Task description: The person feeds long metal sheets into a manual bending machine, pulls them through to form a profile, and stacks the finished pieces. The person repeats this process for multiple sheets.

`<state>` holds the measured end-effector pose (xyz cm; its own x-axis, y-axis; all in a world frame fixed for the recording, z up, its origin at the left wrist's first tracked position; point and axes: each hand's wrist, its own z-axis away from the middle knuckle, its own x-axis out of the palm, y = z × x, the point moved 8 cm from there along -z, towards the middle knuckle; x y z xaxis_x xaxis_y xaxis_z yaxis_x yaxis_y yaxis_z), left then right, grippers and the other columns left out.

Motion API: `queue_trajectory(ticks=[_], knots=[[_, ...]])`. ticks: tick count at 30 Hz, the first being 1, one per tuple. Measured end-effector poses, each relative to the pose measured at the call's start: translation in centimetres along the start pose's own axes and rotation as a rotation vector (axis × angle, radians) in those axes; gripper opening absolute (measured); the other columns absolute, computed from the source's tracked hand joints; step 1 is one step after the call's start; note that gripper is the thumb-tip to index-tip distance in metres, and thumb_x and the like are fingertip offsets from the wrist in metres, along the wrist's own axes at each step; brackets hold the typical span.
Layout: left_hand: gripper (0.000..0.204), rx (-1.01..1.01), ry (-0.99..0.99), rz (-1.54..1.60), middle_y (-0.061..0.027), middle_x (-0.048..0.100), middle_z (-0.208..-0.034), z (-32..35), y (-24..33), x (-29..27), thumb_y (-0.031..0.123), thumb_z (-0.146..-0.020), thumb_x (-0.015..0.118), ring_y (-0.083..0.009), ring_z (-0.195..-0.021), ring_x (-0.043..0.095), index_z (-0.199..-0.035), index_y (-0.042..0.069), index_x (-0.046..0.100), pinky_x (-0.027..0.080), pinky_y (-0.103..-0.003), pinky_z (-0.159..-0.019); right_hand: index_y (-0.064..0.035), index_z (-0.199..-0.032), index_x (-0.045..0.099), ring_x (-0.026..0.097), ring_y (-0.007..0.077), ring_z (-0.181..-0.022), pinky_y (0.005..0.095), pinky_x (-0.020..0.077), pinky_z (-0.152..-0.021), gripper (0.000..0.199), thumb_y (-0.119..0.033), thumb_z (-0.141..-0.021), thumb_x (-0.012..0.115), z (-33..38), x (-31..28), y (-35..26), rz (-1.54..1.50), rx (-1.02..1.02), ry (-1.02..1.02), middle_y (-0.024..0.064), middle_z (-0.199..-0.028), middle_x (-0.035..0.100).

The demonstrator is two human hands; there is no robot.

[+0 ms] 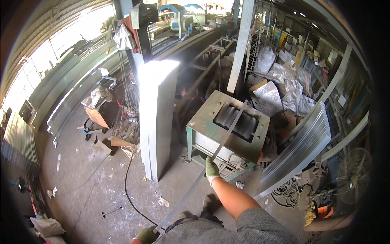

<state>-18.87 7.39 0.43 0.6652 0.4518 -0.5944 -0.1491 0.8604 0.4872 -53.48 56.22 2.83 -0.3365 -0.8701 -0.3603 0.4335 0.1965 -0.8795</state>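
A long flat metal strip (189,191) slants up from the lower edge to a green-grey machine (199,118). Its far end lies over the top plate, across the dark ribbed rollers (243,124) in the opening. My right hand (211,168), in a pale green glove, is closed round the strip just in front of the machine. At the bottom edge my left hand (148,235), in the same kind of glove, closes on the strip's near end; part of this hand is cut off by the frame.
A tall bundle of metal profiles (157,122) stands left of the machine, and another stack (298,146) leans at the right. A black cable (126,185) crosses the floor. Cardboard scraps (97,118), silvery sacks (290,83) and a caged fan (354,175) are around.
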Motion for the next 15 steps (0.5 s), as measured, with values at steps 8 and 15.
queue_trajectory(ticks=[8, 15], knots=[[0.038, -0.016, 0.073, -0.120, -0.0276, 0.082, -0.113, -11.9, 20.1, -5.1, 0.043, -0.110, 0.064, -0.0545, -0.108, 0.077, -0.125, 0.010, 0.076, 0.063, -0.063, -0.095, 0.0004, -0.121, 0.081, 0.080, 0.0452, -0.117, 0.0530, 0.0603, -0.097, 0.103, -0.093, -0.107, 0.040, -13.8, -9.7, -2.3, 0.173, 0.181, 0.156, 0.0276, -0.126, 0.083], [0.045, 0.098, 0.119, -0.156, -0.0333, 0.080, -0.112, -27.1, 36.8, -8.9, 0.043, -0.108, 0.060, -0.0545, -0.111, 0.077, -0.118, 0.002, 0.078, 0.061, -0.063, -0.100, -0.0057, -0.111, 0.075, 0.074, 0.0255, -0.077, 0.0435, 0.0576, -0.073, 0.081, -0.078, -0.115, 0.040, -8.6, -11.9, 18.4, -0.136, 0.254, -0.093, 0.0095, -0.093, 0.077]])
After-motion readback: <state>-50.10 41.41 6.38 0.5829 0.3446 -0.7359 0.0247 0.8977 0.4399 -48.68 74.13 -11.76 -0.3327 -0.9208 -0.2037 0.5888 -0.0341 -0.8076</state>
